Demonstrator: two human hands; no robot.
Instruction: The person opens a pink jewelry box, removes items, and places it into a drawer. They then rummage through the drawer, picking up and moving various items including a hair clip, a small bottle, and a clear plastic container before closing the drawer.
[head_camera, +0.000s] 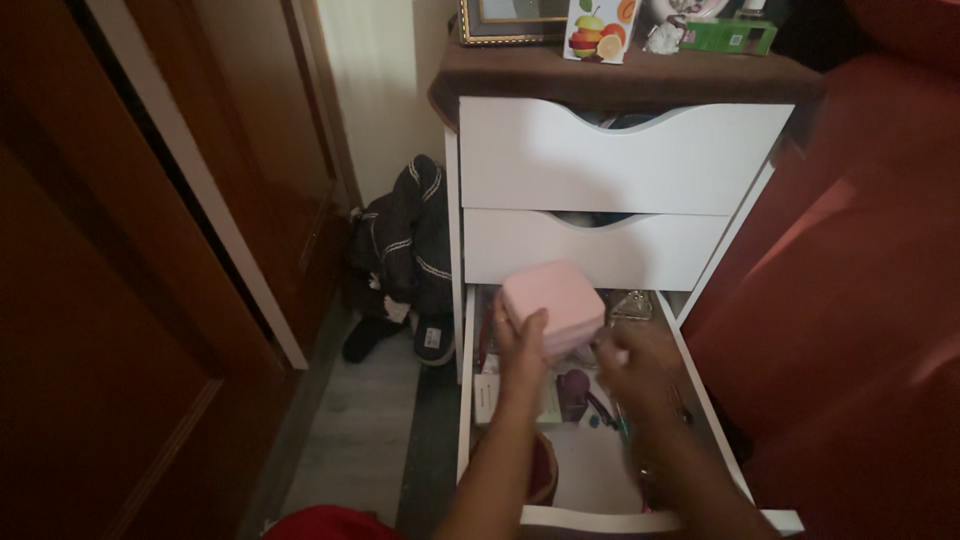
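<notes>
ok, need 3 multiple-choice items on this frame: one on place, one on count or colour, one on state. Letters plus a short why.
1. Where is the pink box?
A. on top of the dresser
B. held over the open bottom drawer
C. on the floor

2. How many drawer fronts does the white dresser show?
A. one
B. two
C. three

3. What state is the top drawer in?
A. shut
B. pulled fully out
C. removed

Answers:
1 B: the left hand holds the box above the drawer's contents, with the blurred right hand close beside it.
2 C: two shut fronts sit above the pulled-out bottom one.
3 A: its front sits flush with the dresser frame.
</notes>
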